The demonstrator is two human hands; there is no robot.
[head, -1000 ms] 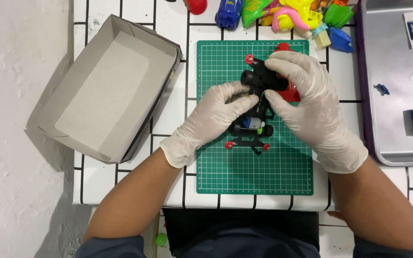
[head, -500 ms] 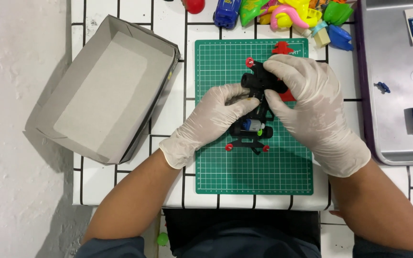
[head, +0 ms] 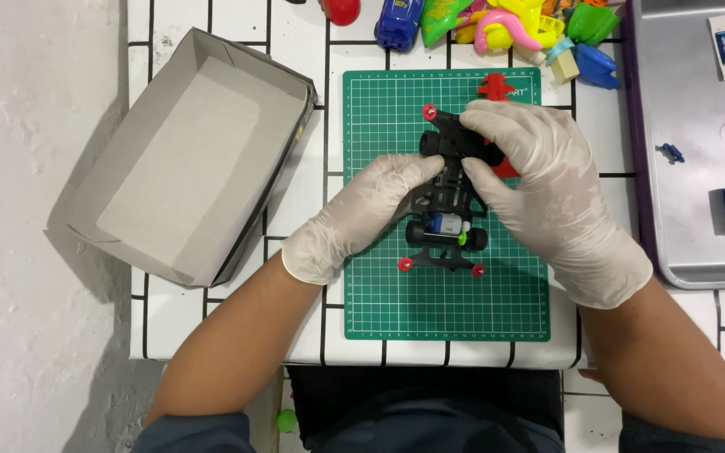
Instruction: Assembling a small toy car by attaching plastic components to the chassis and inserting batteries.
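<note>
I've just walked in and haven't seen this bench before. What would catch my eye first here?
Probably the two white-gloved hands, left hand and right hand, meeting over a small black toy car chassis with red rollers, in the middle of the green cutting mat. Left of the mat sits an open grey cardboard box, and a heap of bright plastic toys lines the table's far edge.

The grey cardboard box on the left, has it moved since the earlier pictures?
No. The grey cardboard box lies at the same spot and angle, its right corner beside the green cutting mat as before.
</note>
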